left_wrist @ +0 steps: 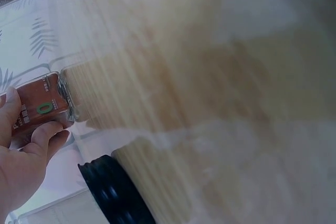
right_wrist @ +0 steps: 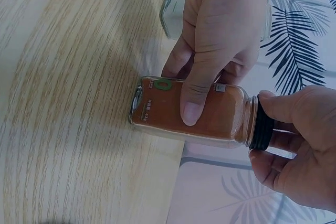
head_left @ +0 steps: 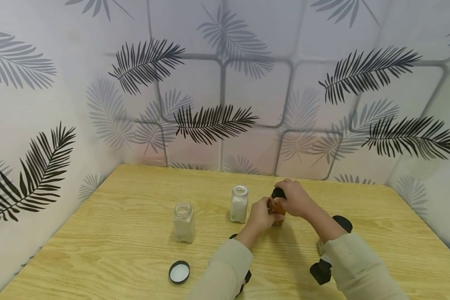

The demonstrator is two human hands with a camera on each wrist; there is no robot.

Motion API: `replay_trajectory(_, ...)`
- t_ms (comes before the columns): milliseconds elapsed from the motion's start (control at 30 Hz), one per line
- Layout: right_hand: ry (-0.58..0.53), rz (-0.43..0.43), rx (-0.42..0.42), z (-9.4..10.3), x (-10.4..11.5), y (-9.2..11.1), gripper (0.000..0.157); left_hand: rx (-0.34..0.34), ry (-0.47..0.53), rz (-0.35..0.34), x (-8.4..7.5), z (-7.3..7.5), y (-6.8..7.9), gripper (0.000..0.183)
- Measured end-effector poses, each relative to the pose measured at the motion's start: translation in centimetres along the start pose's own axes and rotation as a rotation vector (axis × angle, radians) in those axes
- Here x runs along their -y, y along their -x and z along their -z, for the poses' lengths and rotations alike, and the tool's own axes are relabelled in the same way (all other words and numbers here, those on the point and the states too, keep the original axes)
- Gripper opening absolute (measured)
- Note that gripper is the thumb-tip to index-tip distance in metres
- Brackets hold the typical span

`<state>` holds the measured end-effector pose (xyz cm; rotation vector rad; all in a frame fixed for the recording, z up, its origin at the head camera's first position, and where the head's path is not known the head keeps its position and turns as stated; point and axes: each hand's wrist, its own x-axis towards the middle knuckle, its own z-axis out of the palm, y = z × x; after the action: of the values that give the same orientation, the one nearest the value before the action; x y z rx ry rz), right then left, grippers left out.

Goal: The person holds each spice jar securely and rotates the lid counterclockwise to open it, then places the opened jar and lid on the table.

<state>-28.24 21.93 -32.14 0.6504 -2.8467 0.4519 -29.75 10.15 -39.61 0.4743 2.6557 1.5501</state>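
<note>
Toward the back right of the table, my left hand (head_left: 260, 216) grips the body of a glass spice jar (right_wrist: 210, 116) filled with reddish-brown powder. In the right wrist view the left thumb lies along the jar's labelled side. My right hand (head_left: 294, 199) pinches the jar's black lid (right_wrist: 262, 127) between thumb and fingers. The lid sits on the jar's neck, and the jar stands upright at the tabletop. Just left of the hands is a lidless glass jar (head_left: 239, 205) with pale contents.
A second lidless glass jar (head_left: 184, 223) stands further left. Near the front, a black-rimmed lid (head_left: 179, 272) lies with its white inside up. A black-lidded jar (head_left: 342, 224) is partly hidden behind the right forearm. Patterned walls (head_left: 210, 91) border the wooden table (head_left: 108, 233).
</note>
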Motion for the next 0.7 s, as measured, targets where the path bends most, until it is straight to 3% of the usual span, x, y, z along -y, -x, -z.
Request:
replay_trajectory(167,-0.018,0.026,0.016,0.0,-0.1,0.1,0.03,0.007,0.017,0.003,0.1,-0.1,0.0,0.043)
replay_trajectory(433,0.008,-0.137,-0.032,-0.8,-0.1,0.3,0.046,0.008,0.016,0.028,0.0,0.0,0.0,0.037)
replay_trajectory(700,0.014,-0.062,-0.056,-0.7,-0.1,0.4,0.037,0.011,0.01,0.031,0.0,0.0,0.0,0.045)
